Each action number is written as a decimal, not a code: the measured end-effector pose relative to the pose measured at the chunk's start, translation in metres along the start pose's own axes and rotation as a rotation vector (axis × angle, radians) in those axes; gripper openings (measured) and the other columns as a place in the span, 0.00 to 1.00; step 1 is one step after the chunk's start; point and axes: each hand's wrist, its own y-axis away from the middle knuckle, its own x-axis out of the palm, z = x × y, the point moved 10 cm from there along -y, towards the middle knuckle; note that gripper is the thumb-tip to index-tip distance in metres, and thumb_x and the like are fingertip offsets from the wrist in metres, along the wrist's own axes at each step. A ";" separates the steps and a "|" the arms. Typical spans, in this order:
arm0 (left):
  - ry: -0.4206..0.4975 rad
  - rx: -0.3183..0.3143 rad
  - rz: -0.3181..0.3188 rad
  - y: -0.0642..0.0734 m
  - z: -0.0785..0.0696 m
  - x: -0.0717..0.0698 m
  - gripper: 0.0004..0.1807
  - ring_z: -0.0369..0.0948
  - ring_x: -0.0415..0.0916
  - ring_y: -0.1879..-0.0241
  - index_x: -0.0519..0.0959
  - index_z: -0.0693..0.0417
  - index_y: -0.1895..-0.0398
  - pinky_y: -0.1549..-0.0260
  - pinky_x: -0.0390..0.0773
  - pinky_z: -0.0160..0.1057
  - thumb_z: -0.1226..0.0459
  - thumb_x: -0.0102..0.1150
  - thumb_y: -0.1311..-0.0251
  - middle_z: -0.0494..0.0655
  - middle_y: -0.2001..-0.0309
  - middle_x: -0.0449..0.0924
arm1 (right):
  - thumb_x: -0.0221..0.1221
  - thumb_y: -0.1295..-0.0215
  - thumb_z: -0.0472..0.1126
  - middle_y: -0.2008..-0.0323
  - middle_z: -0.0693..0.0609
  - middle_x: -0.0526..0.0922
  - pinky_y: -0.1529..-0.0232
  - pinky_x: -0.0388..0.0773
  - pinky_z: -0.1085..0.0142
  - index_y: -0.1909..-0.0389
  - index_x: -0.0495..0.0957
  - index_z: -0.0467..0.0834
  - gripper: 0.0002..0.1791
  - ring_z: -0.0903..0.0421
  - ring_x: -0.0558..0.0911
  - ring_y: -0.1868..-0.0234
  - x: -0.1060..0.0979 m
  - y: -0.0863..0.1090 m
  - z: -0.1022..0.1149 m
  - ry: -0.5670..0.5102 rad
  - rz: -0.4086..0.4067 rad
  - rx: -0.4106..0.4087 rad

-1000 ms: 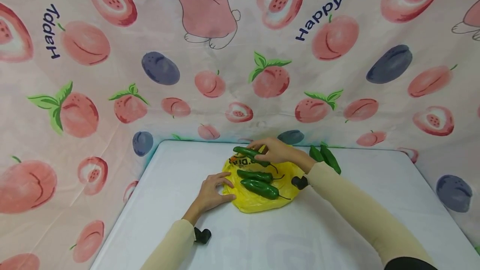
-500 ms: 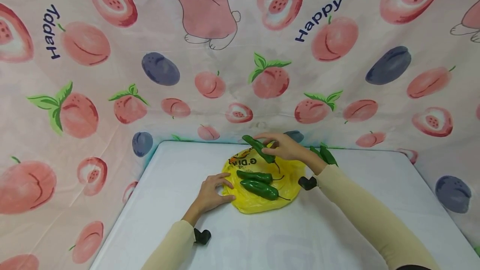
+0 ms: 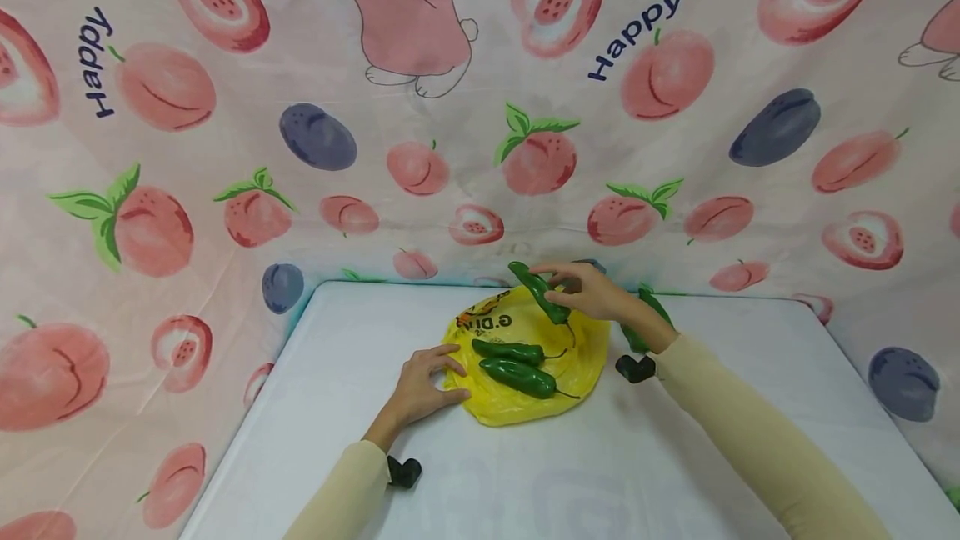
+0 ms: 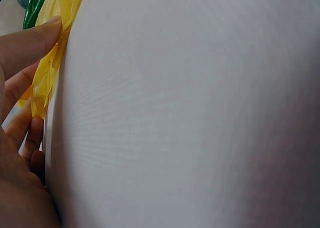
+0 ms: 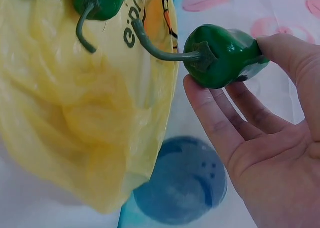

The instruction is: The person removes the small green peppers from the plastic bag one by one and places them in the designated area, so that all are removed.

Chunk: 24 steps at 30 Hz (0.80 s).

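In the head view my right hand (image 3: pixel 591 292) holds a green chili pepper (image 3: pixel 537 288) above the far part of a yellow plastic bag (image 3: pixel 581 369). The right wrist view shows that pepper between thumb and fingertips, its curved stem toward the camera. Two more green chili peppers, an upper one (image 3: pixel 510 352) and a lower one (image 3: pixel 519 378), lie side by side on the bag. At the bag's left edge rests my left hand (image 3: pixel 422 386), thumb and fingers spread apart and touching the plastic. The left wrist view shows its thumb (image 4: pixel 37 43) against the yellow film.
Beyond the right forearm, more green peppers (image 3: pixel 639 338) lie on the white table (image 3: pixel 360 332), partly hidden by the arm. A fruit-printed cloth (image 3: pixel 465 165) hangs at the table's back edge. A dark device (image 3: pixel 636 368) sits at the right wrist.
My right hand has lifted the chili pepper off the bag and moved right with it, the pepper now tilted more steeply. The left hand has stayed at the bag's edge.
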 end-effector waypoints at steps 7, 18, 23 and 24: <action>0.008 0.004 -0.003 0.000 0.000 0.000 0.11 0.53 0.65 0.32 0.86 0.36 0.62 0.32 0.56 0.63 0.51 0.78 0.47 0.45 0.31 0.75 | 0.61 0.26 0.37 0.30 0.42 0.72 0.46 0.82 0.47 0.29 0.72 0.45 0.26 0.39 0.78 0.39 -0.011 0.014 -0.013 -0.002 -0.013 0.081; 0.002 0.007 -0.009 -0.001 0.000 -0.001 0.11 0.53 0.66 0.32 0.86 0.35 0.63 0.32 0.56 0.65 0.51 0.79 0.48 0.44 0.31 0.75 | 0.61 0.25 0.40 0.31 0.39 0.72 0.49 0.83 0.49 0.29 0.72 0.45 0.26 0.38 0.79 0.41 -0.031 0.040 -0.030 0.013 -0.034 0.126; -0.002 0.005 -0.007 -0.002 0.002 0.001 0.12 0.53 0.65 0.32 0.86 0.34 0.63 0.32 0.55 0.65 0.51 0.79 0.48 0.43 0.31 0.75 | 0.61 0.25 0.39 0.34 0.36 0.74 0.50 0.83 0.49 0.28 0.71 0.44 0.26 0.38 0.80 0.43 -0.039 0.051 -0.033 0.025 -0.045 0.130; 0.000 0.006 -0.008 -0.002 0.002 0.001 0.12 0.53 0.65 0.32 0.86 0.34 0.63 0.32 0.55 0.65 0.51 0.79 0.48 0.43 0.31 0.75 | 0.61 0.25 0.39 0.34 0.36 0.74 0.49 0.83 0.48 0.28 0.71 0.44 0.26 0.37 0.80 0.43 -0.041 0.054 -0.035 0.026 -0.045 0.139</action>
